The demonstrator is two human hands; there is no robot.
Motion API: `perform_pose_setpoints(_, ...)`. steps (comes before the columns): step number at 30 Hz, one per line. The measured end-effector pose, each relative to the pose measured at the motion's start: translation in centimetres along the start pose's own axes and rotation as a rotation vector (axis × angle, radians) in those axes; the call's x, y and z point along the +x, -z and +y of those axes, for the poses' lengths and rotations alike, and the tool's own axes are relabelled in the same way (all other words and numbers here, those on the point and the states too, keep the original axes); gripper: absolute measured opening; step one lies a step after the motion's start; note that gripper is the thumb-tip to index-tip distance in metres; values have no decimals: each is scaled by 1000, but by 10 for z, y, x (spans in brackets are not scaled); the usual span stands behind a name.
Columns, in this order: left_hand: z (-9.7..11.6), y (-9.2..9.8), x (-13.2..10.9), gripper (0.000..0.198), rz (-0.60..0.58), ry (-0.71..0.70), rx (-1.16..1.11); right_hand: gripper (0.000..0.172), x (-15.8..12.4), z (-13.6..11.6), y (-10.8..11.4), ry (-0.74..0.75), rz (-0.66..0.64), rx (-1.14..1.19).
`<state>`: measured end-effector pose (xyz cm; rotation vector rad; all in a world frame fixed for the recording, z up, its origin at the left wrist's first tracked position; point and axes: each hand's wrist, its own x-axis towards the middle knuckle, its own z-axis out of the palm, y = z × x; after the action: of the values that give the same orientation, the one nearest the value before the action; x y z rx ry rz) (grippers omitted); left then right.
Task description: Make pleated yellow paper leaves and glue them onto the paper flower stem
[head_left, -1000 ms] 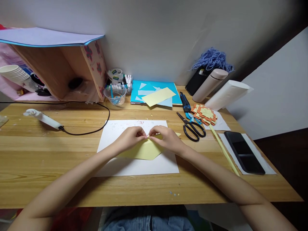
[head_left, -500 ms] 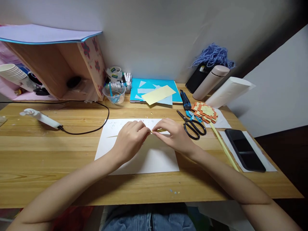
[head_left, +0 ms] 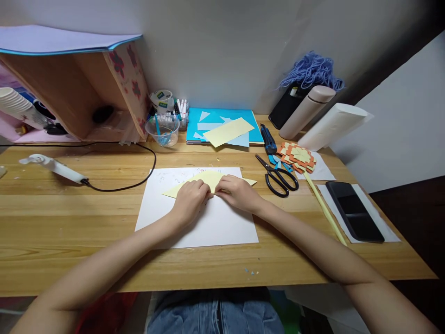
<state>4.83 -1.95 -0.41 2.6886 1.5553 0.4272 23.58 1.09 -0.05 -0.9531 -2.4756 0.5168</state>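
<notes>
A pale yellow sheet of paper [head_left: 210,176], with pointed ends at left and right, lies over a white sheet [head_left: 222,227] on the wooden table. My left hand [head_left: 192,197] pinches the yellow paper's near edge around its middle. Close beside it, my right hand [head_left: 236,191] pinches the same edge, the fingertips of both hands nearly meeting. The fingers hide part of that edge, so I cannot tell how it is folded there.
Black-handled scissors [head_left: 278,176] and a utility knife [head_left: 268,139] lie to the right, near an orange and yellow paper flower [head_left: 298,157] and a phone [head_left: 354,211]. A corded white glue gun [head_left: 57,168] is at left. Behind are a plastic cup [head_left: 162,132] and a blue folder [head_left: 222,118].
The yellow paper was held nearly edge-on above the white sheet; now its broad face shows, tilted down onto the sheet. Both hands have come lower with it, still pinching.
</notes>
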Motion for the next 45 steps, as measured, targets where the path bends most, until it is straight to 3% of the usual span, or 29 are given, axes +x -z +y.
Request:
perform_pose_setpoints(8, 0, 6, 3, 22, -101, 182, -144, 6, 6, 7, 0, -344, -38, 333)
perform_pose_setpoints(13, -5, 18, 10, 31, -215, 402, -276, 15, 10, 6, 2, -504, -74, 311)
perform_pose_setpoints(17, -8, 24, 16, 35, -295, 504, -295, 20, 18, 8, 7, -550, -156, 237)
perform_pose_setpoints(29, -24, 31, 22, 37, -435, 532, -367, 29, 41, 23, 29, -602, -485, 32)
perform_pose_setpoints(36, -35, 35, 24, 38, -512, 511, -336, 31, 35, 35, 39, -619, -531, 4)
perform_pose_setpoints(45, -36, 36, 25, 39, -540, 508, -306, 31, 19, 49, 51, -658, -489, 9)
